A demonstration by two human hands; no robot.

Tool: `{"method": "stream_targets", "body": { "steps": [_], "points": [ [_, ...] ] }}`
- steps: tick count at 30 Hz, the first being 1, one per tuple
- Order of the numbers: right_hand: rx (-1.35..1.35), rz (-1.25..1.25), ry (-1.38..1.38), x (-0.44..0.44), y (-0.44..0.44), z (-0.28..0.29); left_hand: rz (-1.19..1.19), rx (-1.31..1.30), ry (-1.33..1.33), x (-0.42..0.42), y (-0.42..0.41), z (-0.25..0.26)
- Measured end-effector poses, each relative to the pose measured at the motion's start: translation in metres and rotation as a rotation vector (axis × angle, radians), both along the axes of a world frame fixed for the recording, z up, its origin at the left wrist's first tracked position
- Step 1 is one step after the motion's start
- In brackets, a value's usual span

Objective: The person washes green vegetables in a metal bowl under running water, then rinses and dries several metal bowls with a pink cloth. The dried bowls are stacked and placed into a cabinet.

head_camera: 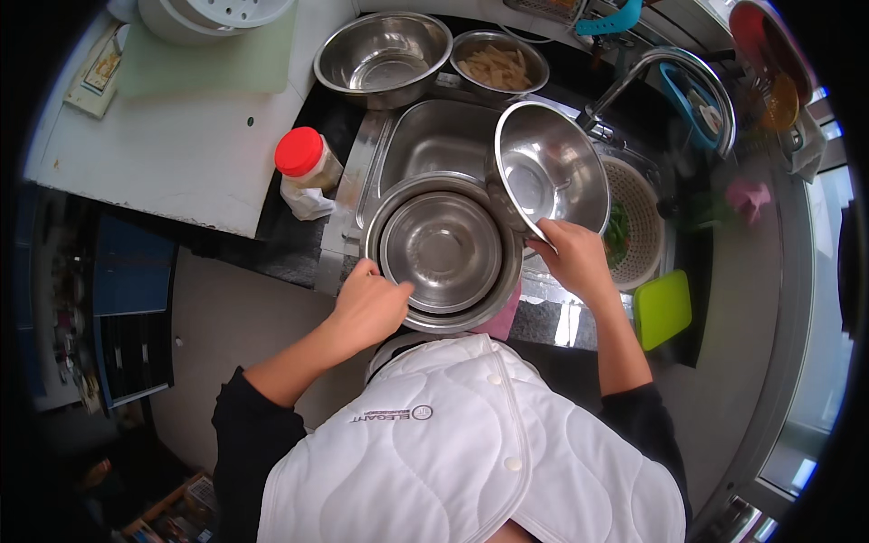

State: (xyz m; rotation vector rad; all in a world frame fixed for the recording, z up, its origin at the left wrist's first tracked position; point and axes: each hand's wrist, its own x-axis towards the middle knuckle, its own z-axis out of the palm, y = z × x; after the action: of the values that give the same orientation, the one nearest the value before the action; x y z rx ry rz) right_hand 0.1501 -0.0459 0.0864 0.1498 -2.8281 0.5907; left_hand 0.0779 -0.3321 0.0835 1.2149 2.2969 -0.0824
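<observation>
Two nested stainless steel bowls sit in front of my body over the sink's near edge: a wide outer bowl and a smaller inner bowl. With my left hand I grip the rim at their lower left; whether one rim or both is pinched is hard to see. My right hand holds another steel bowl by its near rim. That bowl is tilted, its inside facing up and towards me, and looks bare apart from reflections. It hangs over the middle of the double sink.
Behind the sink stand a large steel bowl and a smaller one with pale cut strips. A faucet arches at right above a colander with greens. A red-lidded jar stands left; a green board lies right.
</observation>
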Motion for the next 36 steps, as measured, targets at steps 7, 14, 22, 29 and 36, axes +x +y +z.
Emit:
{"method": "stream_targets", "body": {
  "steps": [7, 14, 22, 29, 36],
  "points": [
    [-0.02, -0.042, 0.015, 0.015, 0.008, -0.004, -0.063, 0.192, -0.077, 0.0, 0.047, -0.068],
    [-0.02, -0.051, -0.006, 0.025, 0.014, -0.016, -0.159, 0.042, -0.182, -0.006, 0.059, -0.064],
    [-0.051, -0.07, -0.005, 0.028, 0.014, -0.016, -0.087, 0.2, -0.294, -0.002, 0.051, -0.065],
    [-0.058, -0.03, 0.027, 0.023, 0.01, -0.012, -0.124, 0.206, -0.283, -0.009, 0.067, -0.077],
    [-0.037, 0.036, 0.057, 0.02, 0.008, -0.009, -0.236, 0.126, -0.274, -0.008, 0.073, -0.071]
  ]
}}
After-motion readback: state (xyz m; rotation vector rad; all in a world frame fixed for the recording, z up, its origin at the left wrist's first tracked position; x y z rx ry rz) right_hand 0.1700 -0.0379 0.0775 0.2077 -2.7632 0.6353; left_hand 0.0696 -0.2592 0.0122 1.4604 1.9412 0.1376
